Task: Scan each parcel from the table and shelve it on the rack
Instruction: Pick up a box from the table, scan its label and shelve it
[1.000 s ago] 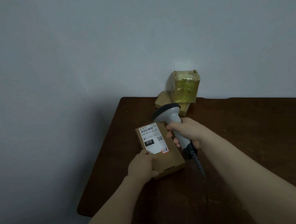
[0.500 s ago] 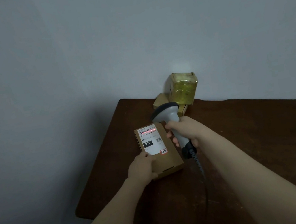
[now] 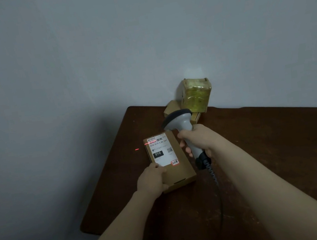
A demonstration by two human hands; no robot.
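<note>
A flat brown cardboard parcel (image 3: pixel 177 165) with a white shipping label lies on the dark wooden table (image 3: pixel 260 145). My left hand (image 3: pixel 152 180) grips its near left corner. My right hand (image 3: pixel 197 140) grips the handle of a grey barcode scanner (image 3: pixel 180 121), whose head hangs just above the parcel's far end. A red scan line falls across the barcode at the top of the label and spills onto the table to the left.
At the back of the table against the wall stands a parcel wrapped in yellowish tape (image 3: pixel 196 97), resting on small brown boxes (image 3: pixel 172 108). The scanner's coiled cable (image 3: pixel 213 177) runs toward the near table edge. The table's left edge is close to the held parcel.
The red scan line has shifted left, now spilling off the label onto the table. Both hands and the parcel stay nearly in place.
</note>
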